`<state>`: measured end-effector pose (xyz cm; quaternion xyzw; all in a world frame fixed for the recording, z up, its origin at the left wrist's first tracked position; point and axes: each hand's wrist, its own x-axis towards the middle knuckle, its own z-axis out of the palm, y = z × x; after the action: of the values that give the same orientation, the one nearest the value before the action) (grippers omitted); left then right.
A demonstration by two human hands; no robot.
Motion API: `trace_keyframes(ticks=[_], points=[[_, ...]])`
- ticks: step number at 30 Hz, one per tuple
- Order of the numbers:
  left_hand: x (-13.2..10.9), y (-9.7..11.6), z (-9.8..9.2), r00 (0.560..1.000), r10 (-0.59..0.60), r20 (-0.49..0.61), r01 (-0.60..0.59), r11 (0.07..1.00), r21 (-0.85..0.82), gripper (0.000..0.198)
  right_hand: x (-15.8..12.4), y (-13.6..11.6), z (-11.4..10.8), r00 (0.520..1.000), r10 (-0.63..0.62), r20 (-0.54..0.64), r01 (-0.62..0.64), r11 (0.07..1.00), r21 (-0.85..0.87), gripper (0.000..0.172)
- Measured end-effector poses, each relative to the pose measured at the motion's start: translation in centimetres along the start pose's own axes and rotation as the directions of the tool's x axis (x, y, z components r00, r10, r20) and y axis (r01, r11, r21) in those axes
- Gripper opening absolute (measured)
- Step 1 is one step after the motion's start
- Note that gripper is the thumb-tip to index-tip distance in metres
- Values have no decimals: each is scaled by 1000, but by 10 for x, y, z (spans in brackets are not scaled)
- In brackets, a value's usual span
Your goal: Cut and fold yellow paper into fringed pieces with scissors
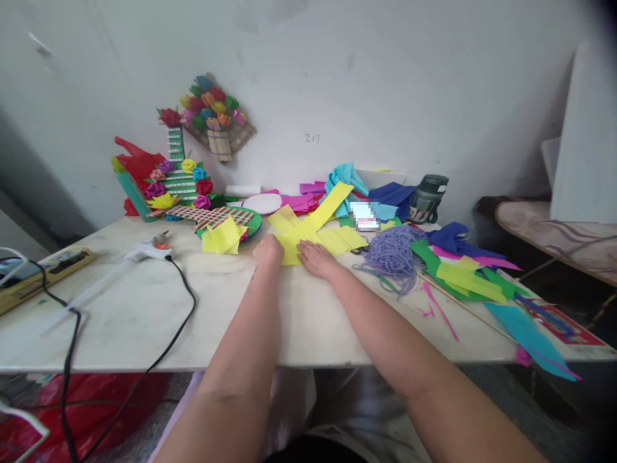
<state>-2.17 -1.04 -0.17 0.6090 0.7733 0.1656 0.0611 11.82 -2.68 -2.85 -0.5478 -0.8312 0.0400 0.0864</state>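
Note:
Yellow crepe paper (290, 252) lies on the table in front of me, with longer strips of it crossing behind. My left hand (268, 251) is closed at the left edge of this paper, its fingers curled and their tips hidden. Flat on the same sheet, to the right, rests my right hand (315, 258) with its fingers stretched out. Another crumpled yellow piece (223, 236) sits to the left, on a green guitar-shaped craft (253, 222). A ball of purple yarn (393, 252) lies to the right of my right hand.
A glue gun (149, 251) with a black cord (186, 302) lies at left, near a power strip (72, 263). A flower-covered craft (180, 173), a phone-like blurred object (365, 217) and a dark bottle (428, 198) stand behind. Colourful paper scraps (475, 280) and a thin stick (470, 308) are at right.

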Motion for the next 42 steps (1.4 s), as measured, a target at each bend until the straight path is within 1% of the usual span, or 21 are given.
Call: trace_keyframes(ticks=[8, 11, 14, 15, 17, 19, 22, 26, 31, 35, 38, 40, 42], points=[[3, -1, 1, 1000, 0, 0, 0, 1000, -8, 30, 1, 1, 0, 1000, -7, 0, 7, 1000, 5, 50], [3, -1, 1, 1000, 7, 4, -7, 1000, -7, 29, 1, 0, -3, 999, -15, -42, 15, 1000, -4, 50], [3, -1, 1, 1000, 4, 7, -4, 1000, -8, 29, 1, -3, -4, 984, -107, -145, 106, 994, -14, 47], [3, -1, 1, 1000, 3, 8, -3, 1000, -10, 29, 2, -4, -3, 977, -141, -162, 141, 990, -9, 46], [4, -1, 1, 1000, -1, 12, 1, 1000, -19, 29, 4, -6, -1, 973, -179, -148, 183, 983, 13, 45], [4, -2, 1, 1000, -5, 16, 5, 999, -37, 30, 6, -6, 4, 976, -184, -114, 189, 981, 34, 43], [6, -4, 0, 999, -32, 6, 32, 994, -107, 30, 10, -3, 11, 974, -193, -116, 200, 979, 49, 40], [12, -10, 4, 997, -79, -20, 70, 956, -284, 31, 12, -1, 15, 967, -213, -138, 221, 974, 48, 39], [22, -13, 15, 995, -65, -74, 23, 884, -466, 32, 11, -2, 13, 968, -212, -136, 220, 974, 52, 41], [24, -8, 22, 998, -5, -67, -38, 784, -620, 34, 10, -3, 12, 963, -228, -141, 238, 970, 53, 40], [22, -2, 26, 998, 51, -45, -68, 735, -675, 36, 8, -4, 10, 971, -207, -122, 215, 975, 63, 42], [21, 1, 27, 998, 67, -20, -63, 737, -672, 36, 6, -6, 8, 976, -182, -120, 192, 979, 76, 45], [20, 3, 27, 996, 83, -14, -72, 760, -646, 38, 4, -8, 4, 979, -174, -111, 183, 979, 84, 44]])
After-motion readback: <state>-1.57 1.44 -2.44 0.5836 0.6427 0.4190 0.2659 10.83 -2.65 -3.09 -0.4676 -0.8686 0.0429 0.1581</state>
